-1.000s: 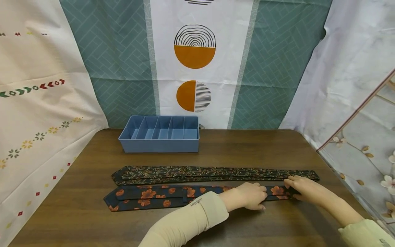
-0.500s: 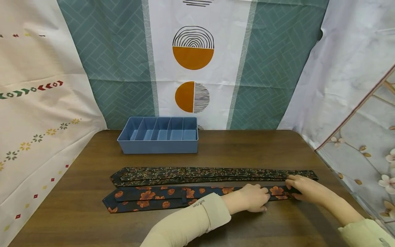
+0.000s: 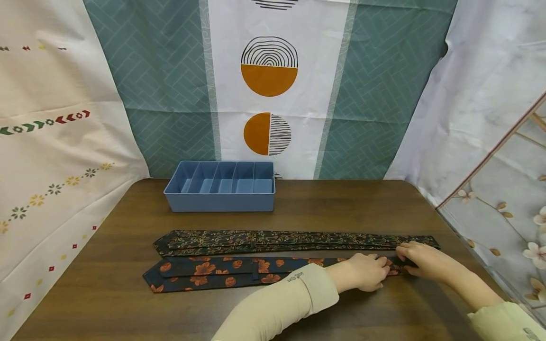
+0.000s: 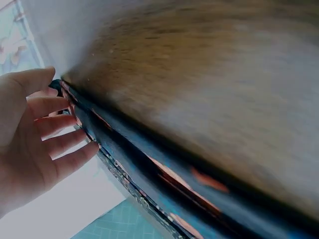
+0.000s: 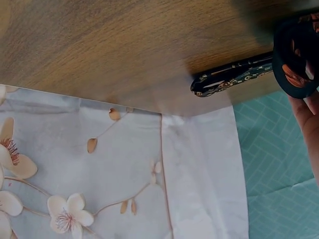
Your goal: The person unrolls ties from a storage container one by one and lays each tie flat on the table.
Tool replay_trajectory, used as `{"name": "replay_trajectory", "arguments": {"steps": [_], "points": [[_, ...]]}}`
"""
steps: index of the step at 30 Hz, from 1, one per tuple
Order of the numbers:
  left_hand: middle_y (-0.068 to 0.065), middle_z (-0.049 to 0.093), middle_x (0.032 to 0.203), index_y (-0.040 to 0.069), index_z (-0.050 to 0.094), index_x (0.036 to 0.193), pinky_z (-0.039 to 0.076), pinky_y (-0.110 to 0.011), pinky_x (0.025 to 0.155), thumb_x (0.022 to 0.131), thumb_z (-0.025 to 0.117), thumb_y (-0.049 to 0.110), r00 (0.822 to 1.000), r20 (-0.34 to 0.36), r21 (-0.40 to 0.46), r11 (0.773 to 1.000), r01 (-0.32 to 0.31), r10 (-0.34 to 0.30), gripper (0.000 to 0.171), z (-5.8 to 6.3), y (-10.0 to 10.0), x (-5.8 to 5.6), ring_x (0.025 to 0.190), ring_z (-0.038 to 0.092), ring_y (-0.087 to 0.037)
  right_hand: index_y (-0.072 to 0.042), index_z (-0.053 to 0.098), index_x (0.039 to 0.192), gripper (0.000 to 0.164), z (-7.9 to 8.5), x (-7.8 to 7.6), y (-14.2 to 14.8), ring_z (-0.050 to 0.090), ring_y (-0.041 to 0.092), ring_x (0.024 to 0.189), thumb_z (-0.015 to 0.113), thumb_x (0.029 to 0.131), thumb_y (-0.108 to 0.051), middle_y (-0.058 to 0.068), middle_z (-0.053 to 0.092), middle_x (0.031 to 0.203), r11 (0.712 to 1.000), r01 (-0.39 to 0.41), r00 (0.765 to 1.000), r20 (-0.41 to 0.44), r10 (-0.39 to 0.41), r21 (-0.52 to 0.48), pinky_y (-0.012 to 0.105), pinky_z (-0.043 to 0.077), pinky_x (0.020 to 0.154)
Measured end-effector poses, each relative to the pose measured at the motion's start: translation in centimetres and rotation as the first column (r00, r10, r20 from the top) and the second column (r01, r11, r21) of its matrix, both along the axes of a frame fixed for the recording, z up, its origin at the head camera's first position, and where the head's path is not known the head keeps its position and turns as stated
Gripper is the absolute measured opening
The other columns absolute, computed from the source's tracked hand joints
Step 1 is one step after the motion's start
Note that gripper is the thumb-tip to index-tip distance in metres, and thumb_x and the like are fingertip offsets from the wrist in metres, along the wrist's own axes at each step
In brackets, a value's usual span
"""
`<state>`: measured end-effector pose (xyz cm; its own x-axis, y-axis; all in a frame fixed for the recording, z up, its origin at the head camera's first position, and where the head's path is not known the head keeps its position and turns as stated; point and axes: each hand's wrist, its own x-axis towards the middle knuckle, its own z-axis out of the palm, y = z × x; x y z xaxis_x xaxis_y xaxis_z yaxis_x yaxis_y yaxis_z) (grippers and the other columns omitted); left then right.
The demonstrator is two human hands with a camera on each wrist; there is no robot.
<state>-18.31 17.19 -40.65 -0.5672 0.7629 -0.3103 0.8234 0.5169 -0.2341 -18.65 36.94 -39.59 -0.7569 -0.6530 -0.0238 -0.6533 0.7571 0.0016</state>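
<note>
A navy necktie (image 3: 204,274) with orange flowers lies lengthwise on the table, its pointed wide end at the left. My left hand (image 3: 368,272) is over its narrow right part; in the left wrist view the fingers (image 4: 64,144) reach loosely to the edge of the cloth, fairly straight. At the tie's right end my right hand (image 3: 426,259) grips the fabric, which bends into a loop (image 5: 291,82) in the right wrist view. That hand's fingers are partly cut off there. Just behind lies a dark necktie (image 3: 294,240) with a small gold pattern, its right end near my right hand.
A blue divided box (image 3: 219,201) with several compartments stands at the back left of the brown wooden table (image 3: 341,203). Patterned cloths hang behind and at both sides, such as the floral cloth (image 5: 65,164) on the right.
My left hand has slid right along the flowered necktie, closer to my right hand. The right hand stays at the tie's end. The box and the other necktie have not moved.
</note>
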Motion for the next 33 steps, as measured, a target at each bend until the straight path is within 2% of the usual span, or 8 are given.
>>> {"name": "replay_trajectory", "arguments": {"steps": [8, 12, 17, 22, 26, 29, 33], "points": [[0.024, 0.018, 0.153, 0.043, 0.024, 0.146, 0.031, -0.015, 0.108, 0.098, 0.035, 0.049, 0.999, 0.031, -0.008, 1.000, -0.027, 0.027, 0.049, 0.1, 2.0, -0.5, 0.140, 0.023, 0.003, -0.020, 0.045, 0.073, 0.040, -0.3, 0.1, 0.5, 0.034, 0.000, 0.064, 0.083, 0.065, -0.010, -0.013, 0.044, 0.073, 1.000, -0.009, 0.999, -0.039, 0.010, 0.004, 0.021, 0.030, 0.054], [0.025, 0.015, 0.153, 0.044, 0.020, 0.146, 0.027, -0.015, 0.110, 0.099, 0.033, 0.049, 0.999, 0.046, -0.039, 0.999, -0.026, 0.028, 0.049, -0.2, 2.7, -0.5, 0.141, 0.020, 0.004, -0.020, 0.046, 0.074, 0.041, -0.3, 0.2, 0.8, 0.039, 0.001, 0.064, 0.085, 0.062, -0.010, -0.013, 0.046, 0.074, 1.000, -0.004, 0.999, -0.047, 0.005, 0.014, 0.023, 0.033, 0.054], [0.026, 0.015, 0.152, 0.043, 0.020, 0.146, 0.027, -0.014, 0.110, 0.098, 0.034, 0.049, 0.999, 0.044, -0.058, 0.998, -0.029, 0.032, 0.050, -0.2, 2.9, -0.5, 0.141, 0.020, 0.004, -0.018, 0.053, 0.078, 0.037, -0.3, 0.1, 1.3, 0.050, 0.007, 0.066, 0.085, 0.061, -0.010, -0.010, 0.053, 0.077, 0.999, 0.005, 0.999, -0.054, -0.002, 0.038, 0.027, 0.042, 0.055], [0.026, 0.017, 0.152, 0.043, 0.023, 0.146, 0.027, -0.015, 0.110, 0.098, 0.037, 0.049, 0.997, 0.051, -0.049, 0.998, -0.051, 0.054, 0.050, -0.1, 3.1, -0.4, 0.141, 0.020, 0.003, -0.020, 0.053, 0.076, 0.038, -0.4, 0.0, 1.8, 0.049, 0.006, 0.066, 0.086, 0.060, -0.011, -0.011, 0.052, 0.078, 0.999, -0.021, 0.995, -0.099, 0.024, 0.032, 0.028, 0.043, 0.056], [0.027, 0.016, 0.152, 0.044, 0.021, 0.146, 0.027, -0.015, 0.110, 0.098, 0.037, 0.049, 0.997, 0.051, -0.061, 0.996, -0.062, 0.065, 0.051, -0.2, 3.2, -0.3, 0.141, 0.019, 0.004, -0.018, 0.058, 0.078, 0.036, -0.5, 0.1, 2.4, 0.056, 0.012, 0.069, 0.087, 0.057, -0.011, -0.008, 0.056, 0.079, 0.999, -0.039, 0.992, -0.117, 0.042, 0.028, 0.030, 0.048, 0.059], [0.028, 0.015, 0.152, 0.045, 0.020, 0.146, 0.027, -0.014, 0.110, 0.098, 0.037, 0.050, 0.997, 0.049, -0.067, 0.996, -0.061, 0.065, 0.051, -0.2, 3.2, -0.2, 0.141, 0.018, 0.005, -0.016, 0.062, 0.082, 0.034, -0.6, 0.2, 2.7, 0.059, 0.017, 0.072, 0.086, 0.059, -0.009, -0.007, 0.058, 0.081, 0.999, -0.035, 0.992, -0.122, 0.037, 0.024, 0.033, 0.051, 0.062], [0.027, 0.014, 0.152, 0.045, 0.020, 0.146, 0.025, -0.013, 0.110, 0.098, 0.036, 0.049, 0.997, 0.053, -0.061, 0.996, -0.057, 0.061, 0.050, -0.1, 3.1, -0.2, 0.141, 0.018, 0.005, -0.016, 0.064, 0.084, 0.031, -0.6, 0.3, 2.7, 0.059, 0.016, 0.072, 0.081, 0.062, -0.002, -0.009, 0.057, 0.080, 0.999, -0.031, 0.989, -0.144, 0.034, 0.024, 0.033, 0.050, 0.062]]}}
